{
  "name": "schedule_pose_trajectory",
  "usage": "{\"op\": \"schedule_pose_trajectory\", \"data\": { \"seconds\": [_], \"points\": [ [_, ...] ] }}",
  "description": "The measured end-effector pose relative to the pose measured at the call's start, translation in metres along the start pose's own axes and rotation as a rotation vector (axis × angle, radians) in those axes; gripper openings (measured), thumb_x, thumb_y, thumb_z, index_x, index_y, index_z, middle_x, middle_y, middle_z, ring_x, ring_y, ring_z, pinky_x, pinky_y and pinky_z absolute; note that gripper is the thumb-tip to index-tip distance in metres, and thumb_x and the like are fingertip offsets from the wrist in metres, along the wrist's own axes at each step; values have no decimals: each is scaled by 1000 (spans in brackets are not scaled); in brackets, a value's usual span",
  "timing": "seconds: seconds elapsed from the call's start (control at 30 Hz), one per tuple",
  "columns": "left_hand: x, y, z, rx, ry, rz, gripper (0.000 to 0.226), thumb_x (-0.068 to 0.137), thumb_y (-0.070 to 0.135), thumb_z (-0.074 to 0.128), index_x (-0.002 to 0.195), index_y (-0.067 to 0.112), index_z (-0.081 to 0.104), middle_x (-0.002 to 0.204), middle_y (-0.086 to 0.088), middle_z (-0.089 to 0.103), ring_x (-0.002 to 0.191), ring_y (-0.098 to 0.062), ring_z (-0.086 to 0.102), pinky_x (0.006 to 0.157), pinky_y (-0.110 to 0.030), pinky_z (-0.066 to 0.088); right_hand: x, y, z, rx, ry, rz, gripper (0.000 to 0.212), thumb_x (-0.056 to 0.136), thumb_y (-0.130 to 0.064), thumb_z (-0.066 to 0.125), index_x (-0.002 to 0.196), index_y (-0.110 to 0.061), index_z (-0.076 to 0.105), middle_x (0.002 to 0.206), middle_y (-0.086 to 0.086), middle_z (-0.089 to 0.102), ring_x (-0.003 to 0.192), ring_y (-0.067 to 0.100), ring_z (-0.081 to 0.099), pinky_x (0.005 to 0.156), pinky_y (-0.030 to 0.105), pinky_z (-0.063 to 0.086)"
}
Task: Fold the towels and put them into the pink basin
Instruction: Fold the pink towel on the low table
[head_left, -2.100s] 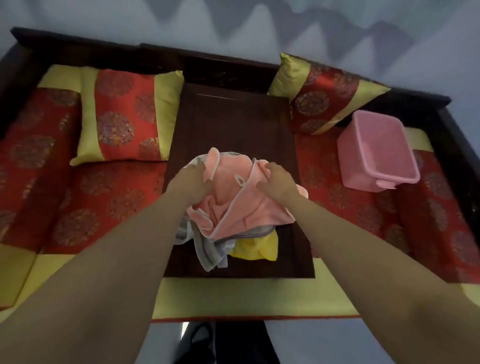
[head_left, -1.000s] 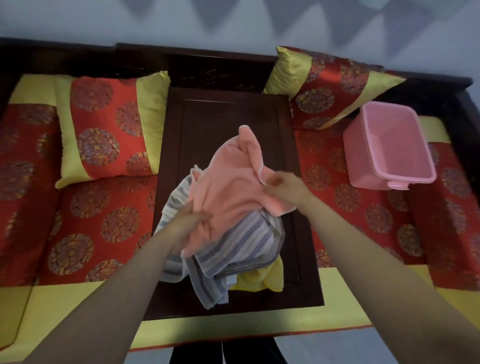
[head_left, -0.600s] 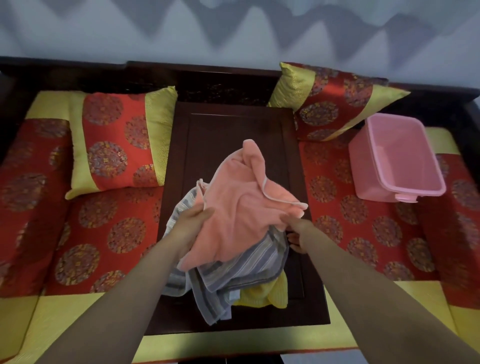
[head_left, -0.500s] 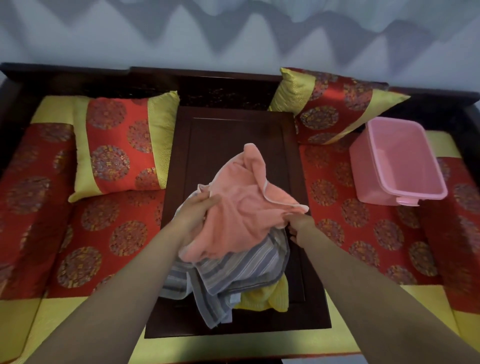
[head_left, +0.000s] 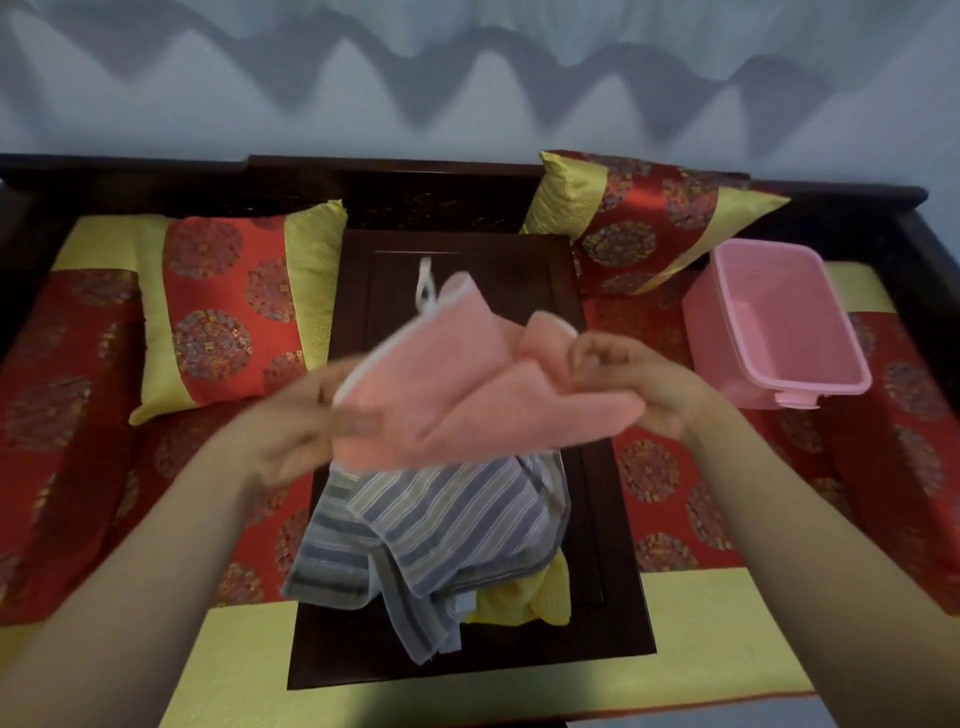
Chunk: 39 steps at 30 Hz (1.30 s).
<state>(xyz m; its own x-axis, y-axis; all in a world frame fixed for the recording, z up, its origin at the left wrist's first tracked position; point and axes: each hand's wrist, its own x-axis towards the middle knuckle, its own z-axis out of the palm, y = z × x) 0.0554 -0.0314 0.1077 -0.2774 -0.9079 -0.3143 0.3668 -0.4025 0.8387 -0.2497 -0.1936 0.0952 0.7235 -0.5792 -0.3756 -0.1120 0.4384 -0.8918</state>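
1. Left cushion (head_left: 228, 306): rectangular, glossy red brocade with round medallions and yellow-green end bands; it lies flat on the red-and-yellow seat pad (head_left: 67, 374).
2. Left hand (head_left: 296, 421): motion-blurred, forearm extended forward, fingers curled onto the left edge of the pink towel (head_left: 467, 395); the exact grip cannot be resolved.
3. Pink towel: soft terry cloth with a pale trim and a white hanging loop at its far corner. It is held crumpled, unfolded, above the desk (head_left: 467, 270).
4. Desk: dark wood, rectangular, with a recessed panel.
5. Striped towel (head_left: 441, 525): grey-blue and white stripes, rumpled, lying on the desk under the pink towel and over a yellow towel (head_left: 524, 597).
6. Right hand (head_left: 644, 389): forearm extended, fingertips pinching a fold at the right end of the pink towel.
7. Right cushion (head_left: 644, 223): same brocade, propped at a tilt.
8. Pink basin (head_left: 779, 322): rectangular translucent plastic with a lipped rim, on the seat pad right of the desk, holding no towels.
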Motion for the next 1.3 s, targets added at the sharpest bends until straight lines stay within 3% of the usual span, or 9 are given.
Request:
{"op": "schedule_pose_trajectory", "data": {
  "seconds": [0.23,0.37,0.43,0.57,0.83,0.93,1.07,1.17,1.3],
  "points": [
    [-60,-125,-34,376,-103,-554,48,72,15,77,116,5,62,116,-16,66,106,-28,60,88,-31,48,-26,98,-3,-469,-222,650,28,76,6,66,92,-16,69,93,5,67,80,11,67,62,26,56],
    [-40,-139,-52,688,-177,-714,36,72,30,70,107,22,68,107,8,66,98,-12,60,85,-26,46,-22,108,-12,-854,-303,1070,29,79,-19,73,107,-17,69,114,11,67,94,26,70,77,42,59],
    [-2,-129,-62,805,-116,-615,25,78,27,64,98,13,70,102,2,66,97,-21,62,89,-37,48,-11,99,-18,-897,-51,963,19,82,-22,69,99,-14,69,99,11,68,83,26,72,63,33,59],
    [92,-92,-54,792,573,-288,34,67,48,62,85,20,67,80,0,68,83,-22,66,69,-27,51,41,92,-34,-808,541,478,17,83,-24,57,81,-14,70,77,8,68,66,24,66,57,30,56],
    [195,-90,-39,513,1064,-321,73,71,29,77,130,2,43,130,-20,51,117,-34,53,97,-34,43,127,105,-43,-892,714,435,40,87,-40,49,113,-11,57,118,16,61,109,36,58,88,38,46],
    [195,-79,-40,315,1018,-127,49,74,10,73,119,8,53,107,-10,61,89,-22,63,81,-28,52,133,111,-45,-879,727,495,52,86,-40,53,126,-10,39,125,18,52,113,39,54,89,43,45],
    [174,-63,-39,-22,535,-247,48,75,-21,39,114,0,56,74,-12,64,49,-12,56,44,-18,43,135,109,-54,-803,740,536,67,81,-53,57,128,-10,37,125,19,55,112,39,56,89,43,49],
    [175,-68,-39,51,561,-432,22,84,7,52,104,3,59,66,-7,58,55,-14,53,52,-22,44,141,105,-53,-879,751,543,74,78,-66,54,125,-10,42,122,17,56,112,38,56,87,43,46],
    [196,-71,-45,305,759,-535,98,51,76,68,115,5,50,91,-11,64,75,-21,62,62,-27,51,153,104,-48,-1125,803,531,55,81,-59,51,111,-13,53,114,14,61,105,36,60,84,42,47]
  ]
}}
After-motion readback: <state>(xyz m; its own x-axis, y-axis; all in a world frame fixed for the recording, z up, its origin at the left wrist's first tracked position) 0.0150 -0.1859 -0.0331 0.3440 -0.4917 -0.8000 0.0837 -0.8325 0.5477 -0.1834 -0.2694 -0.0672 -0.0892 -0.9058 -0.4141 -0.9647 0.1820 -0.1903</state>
